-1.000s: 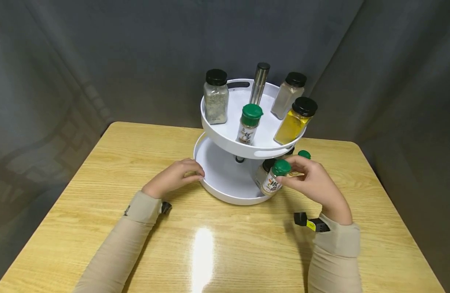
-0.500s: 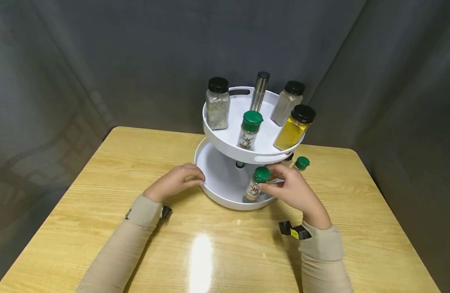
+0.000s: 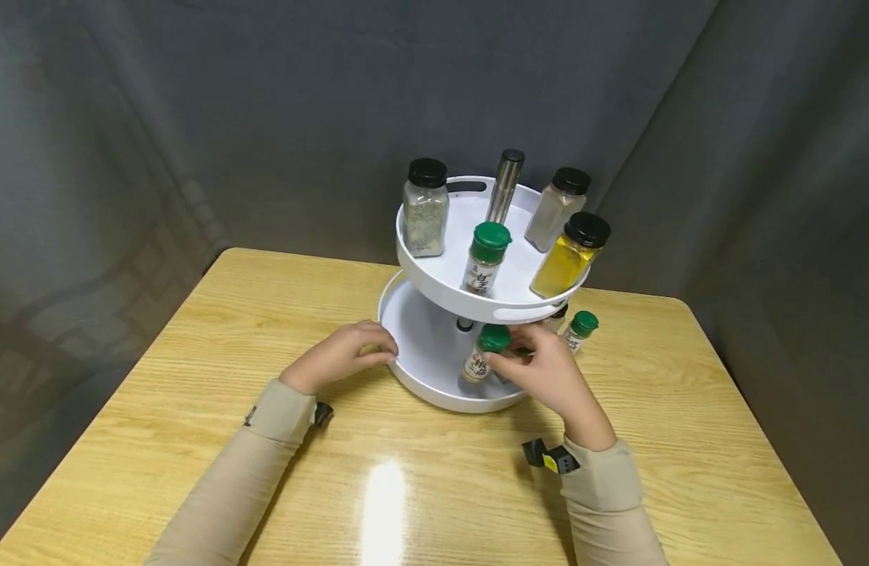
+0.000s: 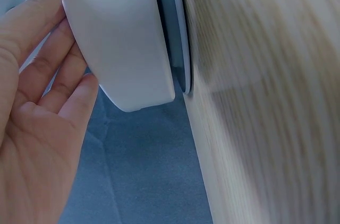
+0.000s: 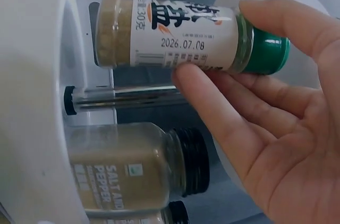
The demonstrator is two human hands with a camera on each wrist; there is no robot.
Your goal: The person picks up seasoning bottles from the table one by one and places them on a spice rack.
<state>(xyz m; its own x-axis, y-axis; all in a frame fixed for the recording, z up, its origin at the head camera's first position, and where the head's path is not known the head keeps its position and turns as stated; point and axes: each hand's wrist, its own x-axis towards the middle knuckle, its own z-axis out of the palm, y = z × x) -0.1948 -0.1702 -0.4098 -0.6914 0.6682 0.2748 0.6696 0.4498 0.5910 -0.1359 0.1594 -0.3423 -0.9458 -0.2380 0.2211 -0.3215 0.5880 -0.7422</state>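
Observation:
My right hand (image 3: 547, 373) holds a small spice bottle (image 5: 180, 35) with a green cap and white label between thumb and fingers. In the head view the bottle is upright, close over the lower tray (image 3: 423, 377) of a white two-tier turntable, near its front. A square jar (image 5: 133, 168) labelled salt and pepper, with a black lid, stands just beside it in the right wrist view. My left hand (image 3: 342, 358) touches the lower tray's left rim with thumb and fingertips; the left wrist view shows relaxed fingers (image 4: 48, 70) along the white wall.
The upper tray (image 3: 448, 291) overhangs the right fingers. It carries a green-capped bottle (image 3: 485, 255), a jar of pale herbs (image 3: 425, 216), a yellow-filled jar (image 3: 568, 259) and another black-lidded jar (image 3: 556, 212). Another green-capped bottle (image 3: 581, 326) stands at the right, behind my right hand.
My right hand has carried the green-capped bottle leftward from the lower tray's right edge toward its front middle. My left hand has stayed at the rim. The head view has tilted slightly upward.

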